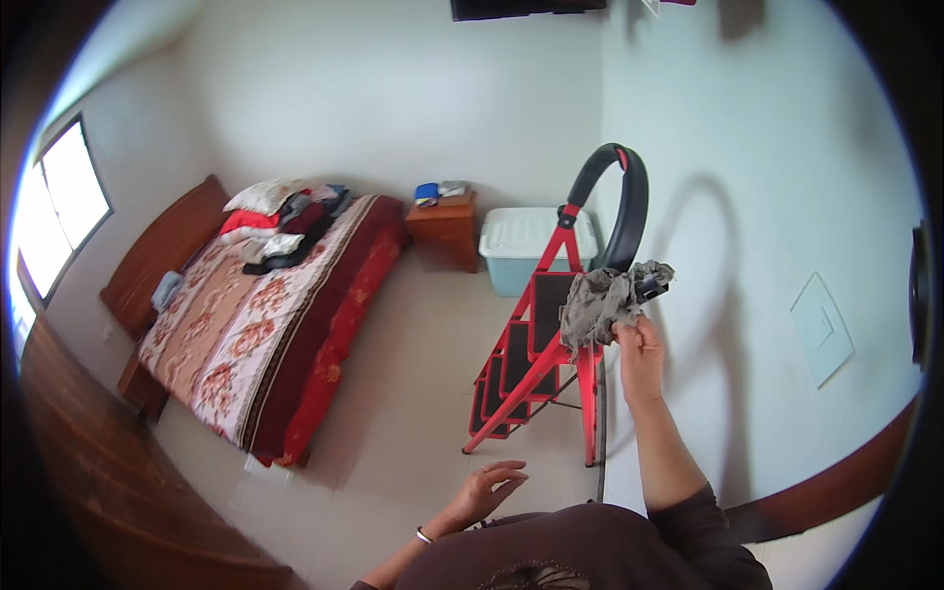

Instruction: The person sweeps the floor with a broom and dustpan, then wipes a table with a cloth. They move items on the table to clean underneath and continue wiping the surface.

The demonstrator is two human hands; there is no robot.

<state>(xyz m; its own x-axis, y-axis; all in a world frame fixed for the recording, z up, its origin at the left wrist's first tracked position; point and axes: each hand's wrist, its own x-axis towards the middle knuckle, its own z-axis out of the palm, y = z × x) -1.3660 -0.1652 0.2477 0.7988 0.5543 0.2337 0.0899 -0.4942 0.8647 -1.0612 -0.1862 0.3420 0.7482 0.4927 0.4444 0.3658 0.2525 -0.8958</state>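
My right hand (640, 350) grips a crumpled grey cloth (594, 313) at the top of a red folding step ladder (546, 369). The cloth bunches around the near end of the ladder's curved black padded handrail (630, 206). A dark end piece (652, 289) pokes out of the fabric, and part of the joint is hidden under it. Low in front of my torso, my left hand (487, 490) hangs in the air with its thumb apart from the fingers, holding nothing. The ladder stands unfolded on the tiled floor, its black treads facing left.
A pale wall (767, 221) with a switch plate (822, 330) rises close on the right. Behind the ladder are a lidded plastic storage box (538, 232) and a wooden nightstand (442, 232). A bed (265, 332) bearing piled clothes (287, 221) stands left; wooden furniture (125, 479) fills the lower left.
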